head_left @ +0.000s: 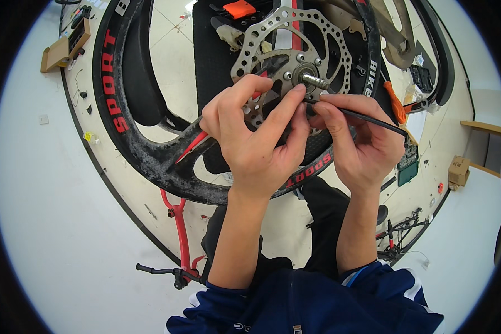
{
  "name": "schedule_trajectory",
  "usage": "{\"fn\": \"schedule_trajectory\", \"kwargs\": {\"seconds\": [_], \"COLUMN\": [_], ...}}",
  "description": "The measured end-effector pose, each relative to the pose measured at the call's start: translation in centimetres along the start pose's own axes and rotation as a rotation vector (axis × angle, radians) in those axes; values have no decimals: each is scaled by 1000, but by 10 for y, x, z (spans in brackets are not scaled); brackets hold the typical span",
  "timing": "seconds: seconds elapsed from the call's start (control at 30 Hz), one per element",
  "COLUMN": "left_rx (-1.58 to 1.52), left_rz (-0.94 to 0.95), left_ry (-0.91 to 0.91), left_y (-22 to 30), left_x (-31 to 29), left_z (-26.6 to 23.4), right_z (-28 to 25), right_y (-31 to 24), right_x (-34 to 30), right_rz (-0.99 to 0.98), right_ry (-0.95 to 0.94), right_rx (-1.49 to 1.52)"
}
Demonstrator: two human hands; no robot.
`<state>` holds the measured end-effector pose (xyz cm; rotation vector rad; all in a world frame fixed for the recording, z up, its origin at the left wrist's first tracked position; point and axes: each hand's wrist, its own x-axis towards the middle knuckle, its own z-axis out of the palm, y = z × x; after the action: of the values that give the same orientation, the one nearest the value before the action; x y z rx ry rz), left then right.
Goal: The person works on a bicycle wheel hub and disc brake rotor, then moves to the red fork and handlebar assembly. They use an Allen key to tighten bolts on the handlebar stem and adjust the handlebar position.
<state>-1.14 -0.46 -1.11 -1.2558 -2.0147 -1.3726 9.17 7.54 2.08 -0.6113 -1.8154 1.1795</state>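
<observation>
A dirty black spoked bicycle wheel [167, 181] with red lettering lies across a black stool-like surface [209, 67]. Bolted at its hub is a silver brake disc [256, 33] with many holes, and a threaded axle [317, 82] sticks up from the middle. Between thumb and fingers, my right hand [362, 136] grips a thin black hex key [376, 121], its bent end pointing right. At the key's other end, beside the axle, the thumb and index finger of my left hand [261, 139] pinch together. Whatever lies between those fingertips is too small to tell.
An orange-handled screwdriver [395, 103] is right of the wheel. Beyond the disc rest an orange object [239, 8] and a pale glove [228, 34]. A red bike frame [181, 234] stands lower left. A cardboard box [458, 170] and a green case [408, 172] are on the right.
</observation>
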Motion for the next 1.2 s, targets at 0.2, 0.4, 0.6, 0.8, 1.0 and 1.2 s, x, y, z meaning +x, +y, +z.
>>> {"fn": "schedule_trajectory", "kwargs": {"seconds": [0.2,0.4,0.6,0.8,1.0,1.2], "left_rx": [11,0,-18,0,-29,-34], "left_rz": [3,-32,-21,-45,-26,-49], "left_ry": [-23,1,24,15,29,19], "left_y": [2,-1,0,2,0,-1], "left_x": [2,-1,-3,-1,-3,-5], "left_z": [-3,1,3,1,3,4], "right_z": [3,5,9,1,-4,0], "right_y": [-1,1,4,-9,2,-11], "right_x": [2,4,7,5,-1,6], "right_rz": [-193,-282,-248,-93,-97,-95], "right_ry": [21,13,70,-11,38,-25], "right_rx": [-227,-276,-64,24,-38,28]}}
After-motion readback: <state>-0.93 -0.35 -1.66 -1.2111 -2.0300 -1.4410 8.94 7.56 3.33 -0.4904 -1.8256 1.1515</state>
